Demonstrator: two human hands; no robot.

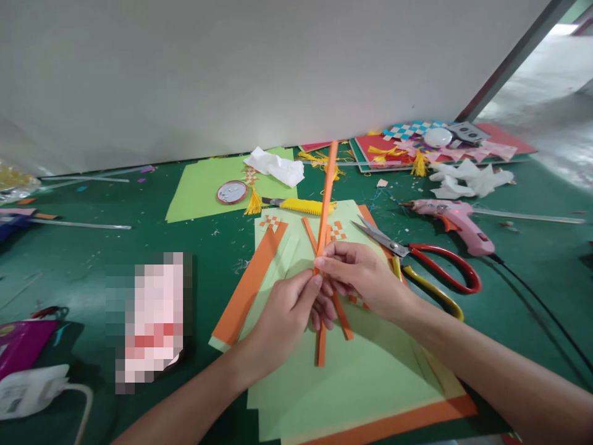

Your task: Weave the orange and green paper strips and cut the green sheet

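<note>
Both hands meet over a stack of pale green paper in the middle of the table. Between my left hand and my right hand an orange paper strip stands up, its lower end pointing toward me. The fingertips of both hands pinch it near its middle. Another orange strip crosses slantwise beneath the fingers; whether it is held too, I cannot tell. Small orange-and-white woven paper pieces lie on the stack. Scissors with red and yellow handles rest close to my right hand.
A pink glue gun with a black cord lies at right. Beyond the stack are a yellow cutter knife, a round tin lid and crumpled tissue. A blurred-out object lies left. A wall stands behind the table.
</note>
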